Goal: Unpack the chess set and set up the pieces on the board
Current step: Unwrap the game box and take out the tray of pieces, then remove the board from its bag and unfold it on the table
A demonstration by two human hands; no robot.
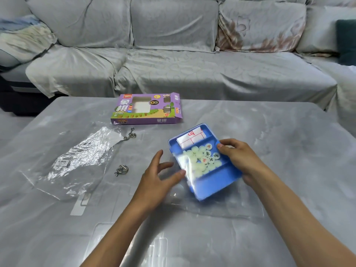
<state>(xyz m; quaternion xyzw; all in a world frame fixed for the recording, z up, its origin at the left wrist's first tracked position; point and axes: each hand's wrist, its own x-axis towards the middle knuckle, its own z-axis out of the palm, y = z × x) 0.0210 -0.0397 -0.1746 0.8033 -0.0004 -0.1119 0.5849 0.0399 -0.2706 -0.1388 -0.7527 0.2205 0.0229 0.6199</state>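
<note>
**Head view: blue tray of chess pieces held over the desk**

We see the right hand (238,158) gripping the right edge of a blue tray (212,187), thumb over the rim and the fingers (221,146) curled round the side, so that the tray sits tilted above the desk (289,132). In its middle compartment lie pale round chess pieces (204,157), a few showing red or dark characters; part of them lies under a clear plastic film (187,170). In the far compartment we make out a folded white board sheet (190,138) with red lines.

The left hand (159,176) is beside the tray's left edge, fingers spread and relaxed, with the thumb tip touching the film at the tray's near left side; we cannot tell whether it pinches the film.

Farther back on the desk lies the purple chess box (146,109), flat, one end flap open. To the left lies a crumpled clear plastic bag (77,160) with a barcode label, and near it two metal wire puzzles (130,134), one near the box and one closer to us. A grey-covered sofa (173,45) stands behind the desk.
</note>
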